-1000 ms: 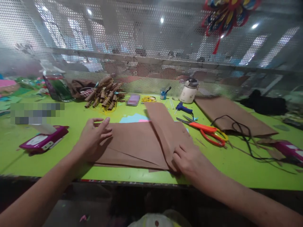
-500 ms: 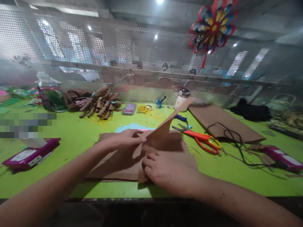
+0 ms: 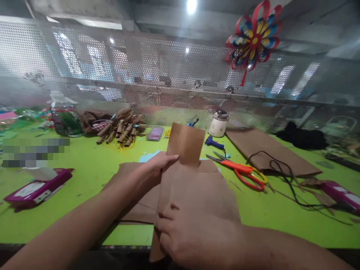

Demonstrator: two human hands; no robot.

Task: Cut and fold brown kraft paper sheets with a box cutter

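Note:
A long strip of brown paper (image 3: pixel 185 176) stands lifted off the green table (image 3: pixel 92 168), its upper end bent up toward the mesh wall. My left hand (image 3: pixel 157 167) pinches the strip's left edge near the top, fingers closed on it. My right hand (image 3: pixel 185 236) grips the strip's lower end at the table's front edge, fingers curled over it. More brown sheets (image 3: pixel 140 202) lie flat beneath the strip.
Orange scissors (image 3: pixel 242 170), a blue glue gun (image 3: pixel 213 143) and a black cord (image 3: pixel 281 168) on another brown sheet (image 3: pixel 267 152) lie to the right. Paper rolls (image 3: pixel 120 129) and a jar (image 3: pixel 63 116) sit at back left. Magenta boxes (image 3: pixel 36 189) flank both sides.
Both hands have picked up the brown strip from the flat sheets and pulled it toward me; its far end has swung upright. My right hand has moved nearer the front edge.

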